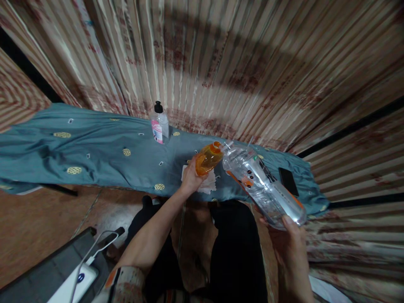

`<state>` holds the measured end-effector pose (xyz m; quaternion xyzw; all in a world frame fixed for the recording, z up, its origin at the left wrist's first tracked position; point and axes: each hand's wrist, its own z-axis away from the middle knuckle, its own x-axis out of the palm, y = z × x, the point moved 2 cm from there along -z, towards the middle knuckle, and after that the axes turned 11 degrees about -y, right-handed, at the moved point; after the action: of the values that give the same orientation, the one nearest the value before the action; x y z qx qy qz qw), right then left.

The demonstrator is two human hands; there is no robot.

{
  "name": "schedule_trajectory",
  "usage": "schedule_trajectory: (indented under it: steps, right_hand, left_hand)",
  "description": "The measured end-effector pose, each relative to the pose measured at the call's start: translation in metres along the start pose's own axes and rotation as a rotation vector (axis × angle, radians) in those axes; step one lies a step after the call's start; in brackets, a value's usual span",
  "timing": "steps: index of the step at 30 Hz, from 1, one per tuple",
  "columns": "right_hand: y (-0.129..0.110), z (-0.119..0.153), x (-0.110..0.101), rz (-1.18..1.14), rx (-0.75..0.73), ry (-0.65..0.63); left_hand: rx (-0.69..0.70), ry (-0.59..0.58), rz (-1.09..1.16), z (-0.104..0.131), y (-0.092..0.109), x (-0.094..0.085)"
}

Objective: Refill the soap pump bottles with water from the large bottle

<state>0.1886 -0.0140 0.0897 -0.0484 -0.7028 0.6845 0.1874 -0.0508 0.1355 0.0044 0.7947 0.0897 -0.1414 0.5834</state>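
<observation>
My left hand [191,176] is wrapped round a small bottle of orange liquid [208,160], tilted up to the right. A large clear plastic bottle [265,183] with an orange and black label is gripped near its base by my right hand [288,235]. It slants so that its neck is down by the small bottle's mouth; whether the two mouths touch I cannot tell. Beneath my left hand a whitish cloth or tissue [208,184] lies on the teal fabric. Farther back stands a clear bottle with a black cap and pink label [160,124].
The narrow surface under teal patterned fabric [104,147] runs along a striped curtain [202,63]. A dark phone [288,181] lies at its right end. At lower left, a white power bank [75,283] with a cable rests on a dark surface.
</observation>
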Motion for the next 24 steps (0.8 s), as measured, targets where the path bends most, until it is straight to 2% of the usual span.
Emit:
schedule_trajectory:
  steps: [13,18,24]
  right_hand:
    - [-0.004,0.001,0.006,0.037,-0.003,0.019]
    - [0.002,0.002,0.001,0.038,0.024,0.046]
    - [0.006,0.002,-0.003,0.019,0.031,0.017]
  left_hand:
    - [-0.026,0.003,-0.020,0.000,0.001,-0.001]
    - [-0.017,0.004,-0.018,0.001,0.002,-0.001]
    - [-0.027,0.010,-0.002,0.001,0.002,-0.001]
